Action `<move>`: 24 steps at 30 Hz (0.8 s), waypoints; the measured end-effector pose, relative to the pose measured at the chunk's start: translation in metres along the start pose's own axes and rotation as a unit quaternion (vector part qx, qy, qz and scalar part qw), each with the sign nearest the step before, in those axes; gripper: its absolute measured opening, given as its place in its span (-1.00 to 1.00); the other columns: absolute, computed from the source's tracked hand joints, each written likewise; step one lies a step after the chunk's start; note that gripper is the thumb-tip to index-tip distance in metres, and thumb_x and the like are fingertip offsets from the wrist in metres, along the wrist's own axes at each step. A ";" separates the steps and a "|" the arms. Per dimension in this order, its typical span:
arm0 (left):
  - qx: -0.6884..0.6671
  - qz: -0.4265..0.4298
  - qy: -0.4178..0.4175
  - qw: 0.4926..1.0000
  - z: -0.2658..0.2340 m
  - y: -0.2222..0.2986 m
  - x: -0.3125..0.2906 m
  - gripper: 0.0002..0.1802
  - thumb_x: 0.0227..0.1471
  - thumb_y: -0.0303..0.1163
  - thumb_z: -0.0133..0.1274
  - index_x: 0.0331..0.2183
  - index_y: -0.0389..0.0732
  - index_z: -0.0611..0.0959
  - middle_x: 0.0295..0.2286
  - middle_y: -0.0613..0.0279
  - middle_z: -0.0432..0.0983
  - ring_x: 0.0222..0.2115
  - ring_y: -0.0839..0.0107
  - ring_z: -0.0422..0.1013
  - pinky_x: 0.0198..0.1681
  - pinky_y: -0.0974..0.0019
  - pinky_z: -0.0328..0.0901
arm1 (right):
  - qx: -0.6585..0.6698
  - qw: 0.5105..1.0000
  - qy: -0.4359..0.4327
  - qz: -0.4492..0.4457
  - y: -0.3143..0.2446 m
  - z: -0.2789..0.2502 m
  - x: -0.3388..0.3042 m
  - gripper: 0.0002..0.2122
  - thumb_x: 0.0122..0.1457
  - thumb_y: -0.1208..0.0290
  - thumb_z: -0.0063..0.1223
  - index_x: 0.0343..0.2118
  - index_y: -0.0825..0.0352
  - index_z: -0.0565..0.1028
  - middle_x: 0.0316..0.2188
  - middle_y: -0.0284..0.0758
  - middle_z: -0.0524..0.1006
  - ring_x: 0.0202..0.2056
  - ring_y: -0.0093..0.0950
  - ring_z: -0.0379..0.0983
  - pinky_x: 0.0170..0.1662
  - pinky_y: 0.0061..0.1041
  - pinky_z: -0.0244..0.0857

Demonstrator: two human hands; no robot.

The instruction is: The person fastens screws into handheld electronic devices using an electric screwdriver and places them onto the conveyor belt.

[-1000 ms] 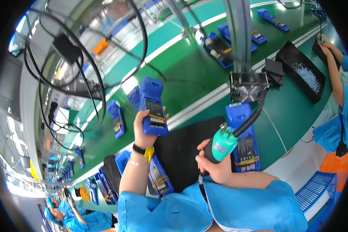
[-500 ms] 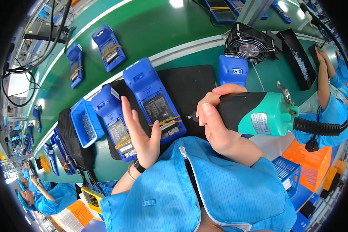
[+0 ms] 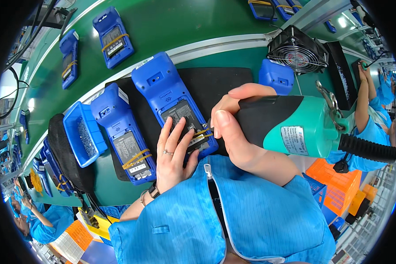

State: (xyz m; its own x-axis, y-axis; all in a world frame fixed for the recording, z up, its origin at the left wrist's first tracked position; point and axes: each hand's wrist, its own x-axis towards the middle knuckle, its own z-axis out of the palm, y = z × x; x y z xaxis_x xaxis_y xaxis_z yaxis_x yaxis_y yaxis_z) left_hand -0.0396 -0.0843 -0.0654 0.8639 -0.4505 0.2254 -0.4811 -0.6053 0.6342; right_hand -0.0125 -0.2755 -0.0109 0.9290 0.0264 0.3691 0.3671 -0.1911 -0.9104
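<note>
1 spread-fingered left hand [image 3: 172, 160] should steady the blue device [image 3: 156, 79]; the right hand [image 3: 235, 132], gripping the driver [image 3: 290, 125], should aim squarely.

The power tool [image 3: 290, 118] looks smooth plastic, the black mat [image 3: 210, 87] matt

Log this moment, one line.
left hand: on blue device | right hand: grips green power tool, tip near device's edge | to left: second blue device, blue tray
</note>
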 end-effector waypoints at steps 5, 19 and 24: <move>-0.006 -0.003 0.002 1.000 0.000 -0.001 0.000 -0.47 -0.17 -0.56 0.22 -0.06 -0.28 0.55 0.11 0.00 0.28 0.20 -0.11 0.09 0.19 -0.04 0.12 | 0.008 1.000 0.006 -0.003 0.004 0.003 -0.001 -0.69 0.18 0.69 -0.17 -0.05 0.33 0.11 -0.58 -0.34 0.39 -0.53 -0.55 0.35 -0.37 -0.50 0.31; -0.008 0.003 -0.002 1.000 0.000 -0.004 0.000 -0.46 -0.17 -0.57 0.21 -0.05 -0.28 0.54 0.11 0.00 0.28 0.20 -0.10 0.09 0.20 -0.06 0.11 | 0.033 0.996 -0.050 -0.062 0.000 0.009 0.011 -0.66 0.09 0.79 -0.09 -0.10 0.36 0.17 -0.56 -0.30 0.40 -0.53 -0.56 0.37 -0.41 -0.58 0.28; -0.130 -0.103 -0.022 0.986 0.006 -0.008 -0.006 -0.47 -0.17 -0.57 0.20 -0.05 -0.28 0.55 0.11 0.00 0.29 0.19 -0.11 0.10 0.20 -0.07 0.11 | 0.095 0.995 -0.018 -0.034 0.007 0.020 0.004 -0.76 0.08 0.79 -0.05 -0.24 0.41 0.23 -0.55 -0.27 0.40 -0.53 -0.59 0.36 -0.45 -0.62 0.23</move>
State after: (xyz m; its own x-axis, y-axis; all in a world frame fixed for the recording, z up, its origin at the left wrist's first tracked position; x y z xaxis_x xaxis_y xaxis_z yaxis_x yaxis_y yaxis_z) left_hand -0.0417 -0.0811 -0.0765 0.9295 -0.3662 0.0434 -0.2360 -0.5002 0.8331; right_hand -0.0052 -0.2574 -0.0195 0.9019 0.0683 0.4265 0.4274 0.0019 -0.9041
